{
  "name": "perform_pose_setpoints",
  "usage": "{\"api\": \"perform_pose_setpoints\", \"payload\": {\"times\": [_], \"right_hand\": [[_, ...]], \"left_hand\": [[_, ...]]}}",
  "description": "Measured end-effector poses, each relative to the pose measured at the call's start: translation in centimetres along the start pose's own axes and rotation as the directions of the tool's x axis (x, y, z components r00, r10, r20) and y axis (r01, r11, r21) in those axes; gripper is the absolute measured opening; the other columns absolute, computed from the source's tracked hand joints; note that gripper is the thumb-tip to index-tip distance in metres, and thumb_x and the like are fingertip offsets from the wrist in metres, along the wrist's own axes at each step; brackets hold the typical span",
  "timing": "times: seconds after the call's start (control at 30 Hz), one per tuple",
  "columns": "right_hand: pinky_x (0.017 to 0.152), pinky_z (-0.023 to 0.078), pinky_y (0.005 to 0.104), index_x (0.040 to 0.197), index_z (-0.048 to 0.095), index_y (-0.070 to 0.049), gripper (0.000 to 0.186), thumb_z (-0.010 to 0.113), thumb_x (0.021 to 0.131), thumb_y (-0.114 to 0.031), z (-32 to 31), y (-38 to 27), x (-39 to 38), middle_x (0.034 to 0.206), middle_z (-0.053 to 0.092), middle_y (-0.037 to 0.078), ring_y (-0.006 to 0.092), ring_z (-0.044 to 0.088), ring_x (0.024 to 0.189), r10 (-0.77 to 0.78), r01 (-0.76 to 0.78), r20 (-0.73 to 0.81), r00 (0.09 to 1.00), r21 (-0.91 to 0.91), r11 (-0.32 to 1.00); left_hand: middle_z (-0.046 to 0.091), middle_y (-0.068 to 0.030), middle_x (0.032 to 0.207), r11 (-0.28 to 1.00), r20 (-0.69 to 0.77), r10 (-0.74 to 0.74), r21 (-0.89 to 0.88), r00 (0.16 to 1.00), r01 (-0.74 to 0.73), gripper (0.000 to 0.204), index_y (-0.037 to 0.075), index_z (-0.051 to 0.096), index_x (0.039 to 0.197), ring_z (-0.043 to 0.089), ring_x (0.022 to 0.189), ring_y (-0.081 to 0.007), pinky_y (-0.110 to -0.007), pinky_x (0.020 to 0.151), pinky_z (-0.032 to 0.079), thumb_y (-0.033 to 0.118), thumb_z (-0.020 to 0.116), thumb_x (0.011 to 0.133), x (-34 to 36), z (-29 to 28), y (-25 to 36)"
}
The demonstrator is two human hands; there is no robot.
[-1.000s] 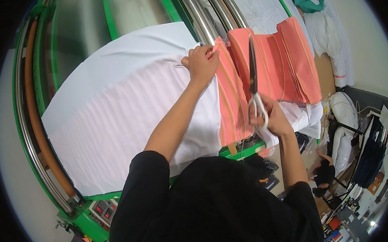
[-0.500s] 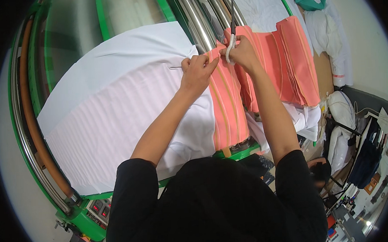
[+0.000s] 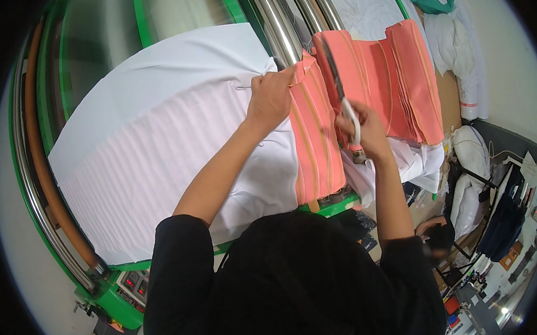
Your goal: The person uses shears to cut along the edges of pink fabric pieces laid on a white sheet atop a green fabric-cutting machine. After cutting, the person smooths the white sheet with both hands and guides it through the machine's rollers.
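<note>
My left hand (image 3: pixel 271 100) is closed on the far edge of a coral fabric strip with gold stripes (image 3: pixel 315 144), where a corner is folded up by the fingertips. This strip lies along the right edge of white fabric (image 3: pixel 178 147) spread over the green machine. In my right hand (image 3: pixel 367 130) are scissors (image 3: pixel 337 74) with white-wrapped handles, their dark blades pointing away from me. The scissors are over the gap between the strip and a second stack of folded coral fabric (image 3: pixel 414 83). Motion blurs the right fingers a little.
Steel rollers (image 3: pixel 277 29) run beyond the fabric, and a long brown roller (image 3: pixel 57 194) lies on the left. A control panel (image 3: pixel 133 284) sits at the machine's near left corner. White wrapped rolls (image 3: pixel 452 46) stand at the right. Another person (image 3: pixel 436 235) is partly visible at lower right.
My right hand has drawn the scissors toward me, away from the strip's far edge. The left hand stays near the same place, now with a corner of the strip folded up.
</note>
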State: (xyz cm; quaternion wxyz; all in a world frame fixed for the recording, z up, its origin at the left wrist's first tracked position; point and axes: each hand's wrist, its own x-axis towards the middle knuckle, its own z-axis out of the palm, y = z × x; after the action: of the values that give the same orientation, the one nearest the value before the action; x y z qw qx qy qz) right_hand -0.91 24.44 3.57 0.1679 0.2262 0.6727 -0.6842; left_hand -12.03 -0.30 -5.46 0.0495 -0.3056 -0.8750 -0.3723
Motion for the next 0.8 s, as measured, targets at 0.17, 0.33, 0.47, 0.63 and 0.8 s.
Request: {"api": "perform_pose_setpoints", "payload": {"times": [0.17,0.33,0.47,0.63,0.8], "right_hand": [[0.078,0.064,0.0287,0.150,0.057,0.009,0.063,0.085,0.097,-0.011,0.3,1.6,-7.1,0.113,0.071,0.005,0.0141,0.076,0.092,0.148,-0.148,0.134,0.980,-0.015,0.989],[0.060,0.054,0.0253,0.162,0.051,0.000,0.076,0.086,0.097,-0.016,2.1,3.6,-7.7,0.113,0.071,0.002,0.0092,0.070,0.076,0.027,-0.047,0.150,0.988,0.135,0.990],[0.055,0.048,0.0247,0.165,0.048,-0.003,0.078,0.085,0.098,-0.017,2.6,3.4,-7.5,0.105,0.069,0.000,0.0066,0.062,0.066,0.053,-0.077,0.150,0.987,0.156,0.985],[0.055,0.049,0.0250,0.166,0.047,-0.002,0.077,0.083,0.100,-0.016,3.5,1.8,-6.8,0.096,0.067,-0.002,0.0060,0.060,0.063,0.066,-0.075,0.114,0.991,0.075,0.994],[0.060,0.053,0.0252,0.165,0.047,0.001,0.075,0.082,0.100,-0.014,3.9,0.5,-7.0,0.101,0.066,-0.002,0.0077,0.065,0.069,0.139,-0.142,0.101,0.985,0.025,0.990]], "left_hand": [[0.073,-0.0037,0.108,0.970,-0.102,-0.126,-0.222,0.987,0.101,0.058,0.007,0.053,0.147,0.066,0.110,-0.0256,-0.046,0.098,0.041,-0.003,0.067,0.091,0.4,-0.6,0.8],[0.074,-0.0009,0.104,0.973,-0.171,-0.104,-0.221,0.980,0.065,0.062,0.007,0.054,0.148,0.066,0.105,-0.0242,-0.043,0.095,0.044,-0.005,0.070,0.089,0.1,0.1,-0.1],[0.077,-0.0001,0.102,0.987,-0.157,-0.022,-0.160,0.987,-0.003,0.073,0.006,0.046,0.160,0.068,0.102,-0.0221,-0.040,0.097,0.043,-0.005,0.070,0.091,0.0,0.0,-0.1],[0.077,0.0017,0.099,0.983,-0.149,0.002,-0.180,0.989,-0.029,0.093,0.006,0.030,0.173,0.068,0.099,-0.0195,-0.040,0.094,0.044,-0.008,0.068,0.090,0.0,-0.1,-0.2],[0.078,0.0020,0.097,0.979,-0.186,0.012,-0.196,0.982,-0.049,0.093,0.005,0.028,0.174,0.068,0.099,-0.0192,-0.039,0.094,0.044,-0.008,0.068,0.090,0.0,0.1,-0.3]]}}
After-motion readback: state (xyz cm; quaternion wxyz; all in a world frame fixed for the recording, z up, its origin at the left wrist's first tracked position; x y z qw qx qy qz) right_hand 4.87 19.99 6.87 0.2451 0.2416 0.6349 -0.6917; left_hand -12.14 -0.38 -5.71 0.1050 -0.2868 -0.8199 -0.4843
